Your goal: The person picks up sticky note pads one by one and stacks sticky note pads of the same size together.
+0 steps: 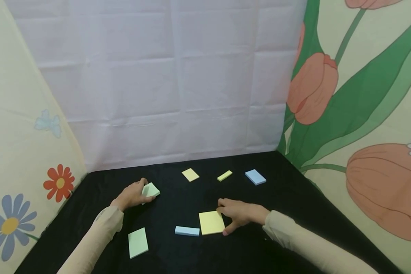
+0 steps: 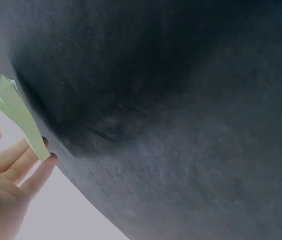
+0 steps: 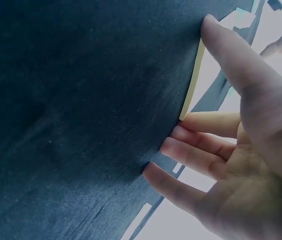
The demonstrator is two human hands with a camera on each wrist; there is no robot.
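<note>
My left hand (image 1: 134,194) lies at the left of the black table (image 1: 287,198) and grips a light green sticky pad (image 1: 151,190). In the left wrist view the thumb and a fingertip of that left hand (image 2: 6,180) pinch the green pad (image 2: 15,110) at opposite corners, with its edge lifted off the cloth. Nearer the front, my right hand (image 1: 238,214) holds the right edge of a larger yellow pad (image 1: 211,222). Seen from the right wrist, the right hand (image 3: 231,130) spans the yellow pad (image 3: 193,80) between the thumb and the first finger, while the other fingertips rest on the cloth.
Other pads lie flat on the table: a green one (image 1: 138,242) at front left, a narrow blue one (image 1: 187,230) beside the yellow pad, and a yellow one (image 1: 190,174), a narrow yellow one (image 1: 224,175) and a blue one (image 1: 255,177) at the back. Cloth walls enclose three sides.
</note>
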